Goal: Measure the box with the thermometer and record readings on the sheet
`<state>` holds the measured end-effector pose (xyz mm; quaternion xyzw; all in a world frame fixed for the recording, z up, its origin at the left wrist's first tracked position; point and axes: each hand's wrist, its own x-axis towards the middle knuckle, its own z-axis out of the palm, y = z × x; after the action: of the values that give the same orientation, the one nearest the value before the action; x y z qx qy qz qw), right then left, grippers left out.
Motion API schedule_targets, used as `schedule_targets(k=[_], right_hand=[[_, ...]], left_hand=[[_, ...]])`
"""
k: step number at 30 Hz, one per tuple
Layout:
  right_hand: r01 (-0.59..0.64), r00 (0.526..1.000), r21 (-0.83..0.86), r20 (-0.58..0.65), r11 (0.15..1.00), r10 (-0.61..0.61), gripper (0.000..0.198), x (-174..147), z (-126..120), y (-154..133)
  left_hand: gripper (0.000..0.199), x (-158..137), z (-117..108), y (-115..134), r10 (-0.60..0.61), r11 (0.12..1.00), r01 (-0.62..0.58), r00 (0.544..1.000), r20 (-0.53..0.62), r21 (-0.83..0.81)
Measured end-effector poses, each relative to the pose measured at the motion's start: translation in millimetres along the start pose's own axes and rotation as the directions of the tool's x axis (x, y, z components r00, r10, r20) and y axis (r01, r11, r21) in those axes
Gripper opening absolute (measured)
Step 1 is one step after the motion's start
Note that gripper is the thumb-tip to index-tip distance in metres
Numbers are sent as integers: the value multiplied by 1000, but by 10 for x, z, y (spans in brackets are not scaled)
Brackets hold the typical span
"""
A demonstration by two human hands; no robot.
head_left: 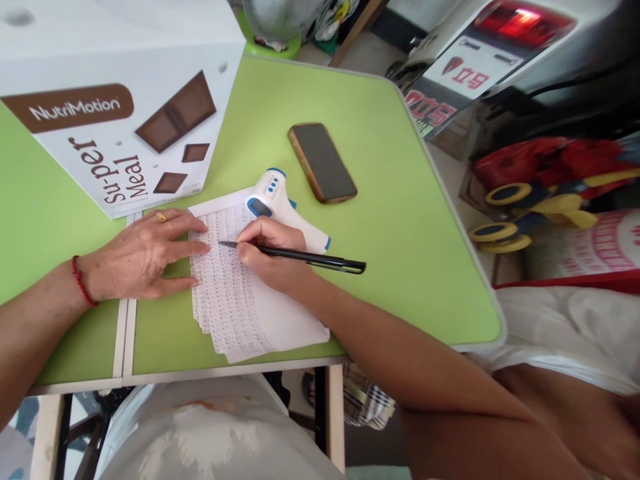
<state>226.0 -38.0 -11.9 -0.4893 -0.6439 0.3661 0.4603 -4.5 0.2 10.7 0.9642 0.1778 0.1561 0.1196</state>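
My left hand [145, 250], with a gold ring and a red cord bracelet [83, 281], lies palm down with fingers spread. Its fingertips rest on the left edge of a stack of handwritten sheets [280, 320]. Between the thumb and fingers of my right hand [275, 250] is a black pen [325, 260]. The pen's tip touches the top sheet among dense rows of small writing, and the sheet's right part is blank. Just beyond this hand lies a white and blue infrared thermometer [285, 212], partly covering the papers. The hand hides part of the writing.
A large white NutriMotion box [165, 80] stands at the far left of the green table [410, 267]. A dark phone [325, 163] in a brown case lies beyond the thermometer. Right of the table are a vehicle's red tail light [523, 23] and a person's white clothing [575, 327].
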Motion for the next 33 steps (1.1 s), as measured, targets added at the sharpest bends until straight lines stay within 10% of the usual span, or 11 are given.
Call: schedule_targets(k=[33], right_hand=[[-27,1000,-41,14,999,28,7,1,-24,5]], left_hand=[[26,28,75,-22,-53,996,48,997,-55,-81]])
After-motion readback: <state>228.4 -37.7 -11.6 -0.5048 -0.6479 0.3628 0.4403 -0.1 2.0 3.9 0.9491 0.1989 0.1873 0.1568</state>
